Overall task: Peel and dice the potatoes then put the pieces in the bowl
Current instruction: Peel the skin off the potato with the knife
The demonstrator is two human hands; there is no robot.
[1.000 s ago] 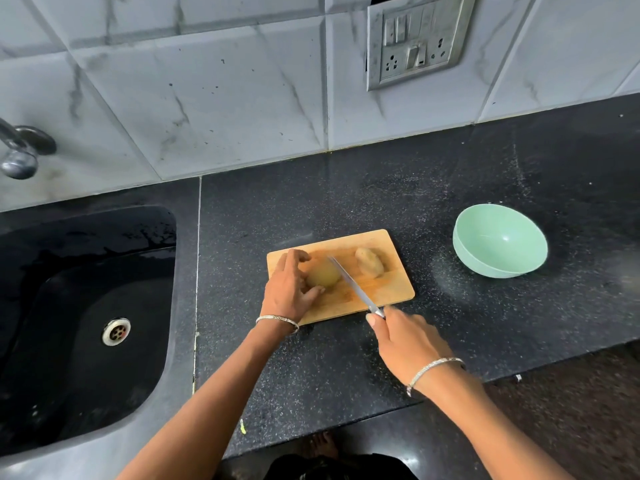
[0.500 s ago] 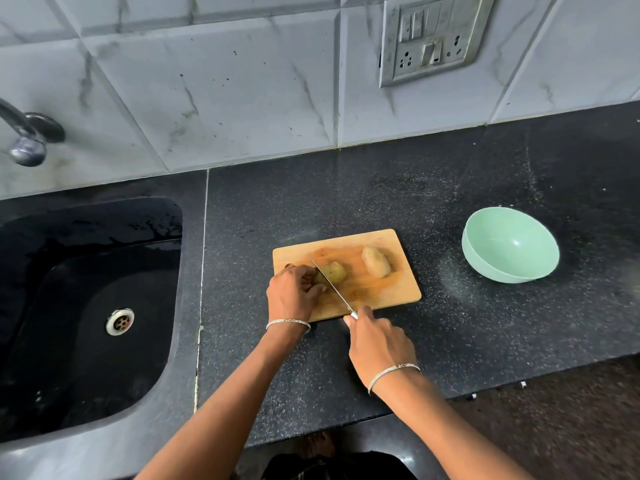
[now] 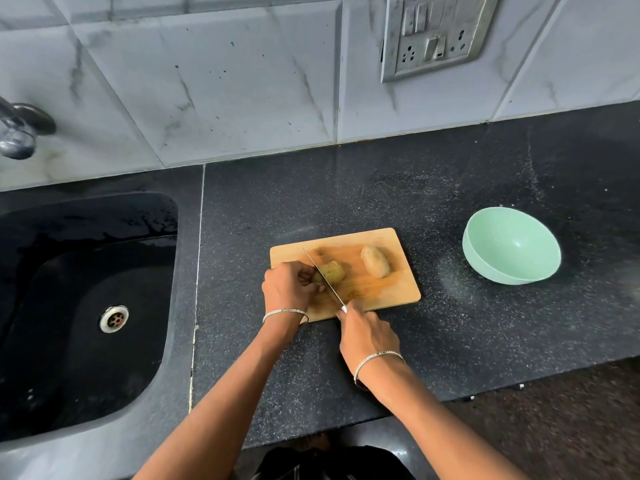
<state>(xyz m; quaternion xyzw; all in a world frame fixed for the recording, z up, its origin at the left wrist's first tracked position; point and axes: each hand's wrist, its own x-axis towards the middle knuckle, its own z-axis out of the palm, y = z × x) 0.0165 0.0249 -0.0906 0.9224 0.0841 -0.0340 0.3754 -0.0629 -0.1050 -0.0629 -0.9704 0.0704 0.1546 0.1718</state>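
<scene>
my left hand pinches one potato under the knife gripped by my right hand; second potato whole, bowl empty, dicing barely begun.

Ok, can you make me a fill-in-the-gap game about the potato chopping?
1. The right hand holds a ____.
2. The left hand steadies a potato on the wooden ____.
3. The bowl is coloured ____.
4. The number of potatoes on the wood is ____.

Missing words: knife; board; green; two
</scene>
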